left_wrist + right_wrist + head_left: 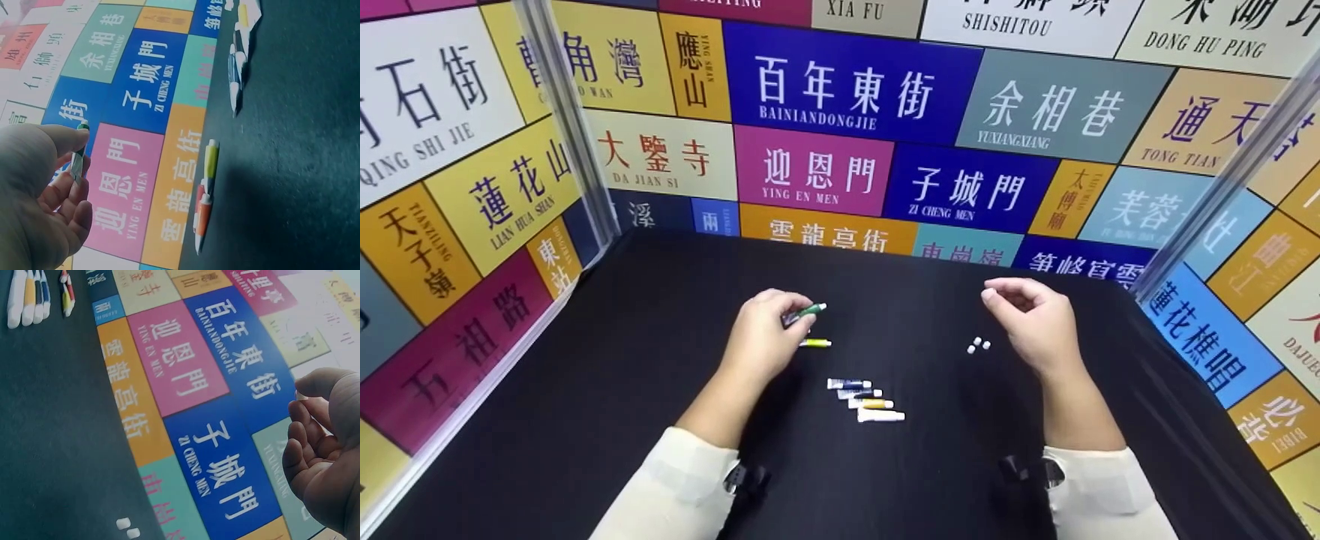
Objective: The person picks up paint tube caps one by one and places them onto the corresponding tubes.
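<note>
My left hand [769, 330] pinches a small green paint tube [812, 309] between thumb and fingers, its white end pointing right. Just below it a yellow-green tube [816, 343] lies on the black cloth, partly covered by the hand. The left wrist view shows an orange tube [203, 216] and a red one beside it. My right hand [1035, 319], raised at the right, pinches a tiny white piece [300, 396] between thumb and forefinger, mostly hidden by the fingertips. Close to that hand on the cloth lie three small white caps [977, 341].
Nearer to me, several tubes with white ends lie in a slanted row: dark blue ones [849, 384], a yellow one [870, 403] and a white one [881, 415]. A black cloth [930, 480] covers the table. Printed panels [840, 82] wall it in at the back and sides.
</note>
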{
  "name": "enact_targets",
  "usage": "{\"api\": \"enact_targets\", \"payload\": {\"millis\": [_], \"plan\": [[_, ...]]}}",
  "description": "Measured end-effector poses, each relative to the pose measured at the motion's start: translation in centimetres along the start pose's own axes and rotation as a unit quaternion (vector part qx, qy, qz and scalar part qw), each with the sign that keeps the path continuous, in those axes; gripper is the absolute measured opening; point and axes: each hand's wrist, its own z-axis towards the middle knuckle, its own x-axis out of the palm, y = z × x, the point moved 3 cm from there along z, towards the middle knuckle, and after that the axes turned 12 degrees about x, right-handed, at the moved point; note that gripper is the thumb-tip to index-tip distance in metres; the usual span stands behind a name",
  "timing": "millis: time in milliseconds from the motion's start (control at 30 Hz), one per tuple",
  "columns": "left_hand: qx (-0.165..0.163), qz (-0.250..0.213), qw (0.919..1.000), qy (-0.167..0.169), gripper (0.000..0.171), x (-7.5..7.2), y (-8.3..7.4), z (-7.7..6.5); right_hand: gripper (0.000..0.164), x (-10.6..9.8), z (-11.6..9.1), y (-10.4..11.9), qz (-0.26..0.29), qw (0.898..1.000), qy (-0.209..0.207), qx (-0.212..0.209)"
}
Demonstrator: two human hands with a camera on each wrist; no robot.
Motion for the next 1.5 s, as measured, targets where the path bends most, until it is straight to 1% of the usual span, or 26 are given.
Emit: {"api": "enact_targets", "payload": {"millis": [133,333,400,733,933,1100,1333,1500], "plan": [[0.014,-0.003,0.9998,-0.011,0.013,-0.1,-0.7,0.1,0.022,-0.1,-0.7,1.3,0.014,1.000,0.003,-0.015],[0.013,-0.009,0.9997,-0.020,0.013,-0.5,-2.1,0.1,0.019,-0.2,-1.8,2.8,0.030,0.999,0.003,-0.040],[0.018,-0.011,0.9995,-0.023,0.013,-0.7,-2.6,0.1,0.017,-0.2,-2.0,3.2,0.031,0.998,0.002,-0.046],[0.073,-0.004,0.9961,-0.049,0.014,-1.5,-5.2,0.0,0.014,-0.4,-3.3,4.8,0.058,0.995,0.002,-0.083],[0.101,-0.010,0.9928,-0.062,0.013,-2.2,-6.9,-0.2,0.015,-0.6,-4.4,6.0,0.069,0.991,0.005,-0.113],[0.113,-0.015,0.9917,-0.059,0.014,-2.7,-8.2,-0.5,0.016,-0.7,-5.2,6.8,0.084,0.988,0.010,-0.131],[0.123,-0.024,0.9906,-0.054,0.015,-3.3,-10.1,-1.0,0.018,-0.7,-6.3,7.8,0.101,0.980,0.016,-0.169],[0.147,-0.031,0.9870,-0.057,0.016,-3.8,-11.3,-1.5,0.020,-1.0,-7.2,8.6,0.112,0.975,0.024,-0.193]]}}
